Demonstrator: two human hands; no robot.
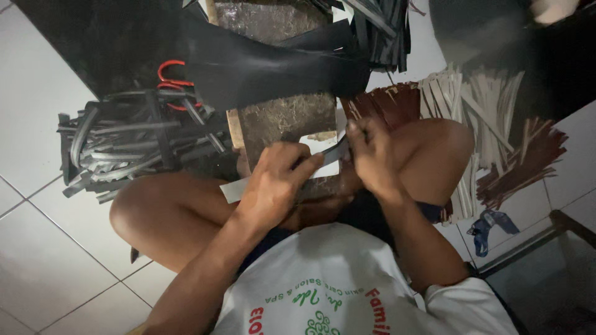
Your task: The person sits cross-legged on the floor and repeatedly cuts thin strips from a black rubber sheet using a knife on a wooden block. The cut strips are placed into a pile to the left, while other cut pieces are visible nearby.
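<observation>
On the wooden block (282, 118) at its near edge, the left hand (273, 186) presses a pale strip (233, 190) flat; the right hand (369, 152) pinches what seems a dark strip (332, 151), running lengthwise between both hands.

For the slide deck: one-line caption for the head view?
Seated on white tiles, left hand and right hand work a dark strip over a wooden block.
</observation>
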